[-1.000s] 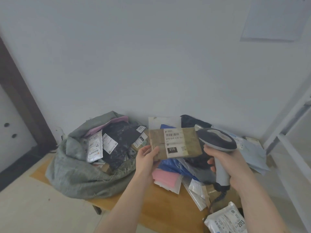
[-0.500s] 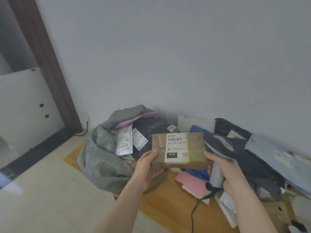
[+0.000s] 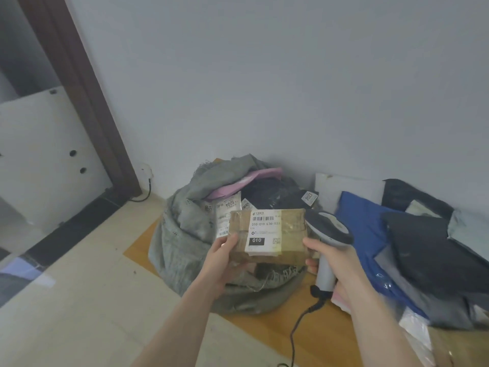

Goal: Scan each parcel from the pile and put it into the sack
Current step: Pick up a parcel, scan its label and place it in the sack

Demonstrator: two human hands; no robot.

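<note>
A plain pale wall [image 3: 264,88] fills the upper frame, with a dark brown door frame [image 3: 87,102] slanting down the upper left and beige floor tiles [image 3: 79,300] at lower left. Low in the middle, a wooden counter [image 3: 264,332] with a smooth orange-brown top carries everything else.

At the centre of the frame a brown cardboard parcel [image 3: 267,235] is held flat, its taped top facing up, with a white shipping label showing a barcode and a black "010" block. The left hand [image 3: 225,256] grips its left end, thumb on top and fingers curled beneath. The right hand [image 3: 333,263] sits at the parcel's right end, its fingers wrapped round the light grey handle of a scanner [image 3: 328,234]; the thumb appears to touch the box edge. The scanner's dark, rounded head lies just beside the parcel's upper right corner, and a black cable [image 3: 299,327] trails down from the handle.

Directly behind and below the parcel slumps a grey woven sack [image 3: 180,250], coarse and frayed at its open mouth, already holding a pink mailer, a black plastic bag and white labelled packets. To the right lies the pile [image 3: 397,247]: crinkled blue, dark navy and grey soft mailers overlapping, with a white flat packet against the wall.
</note>
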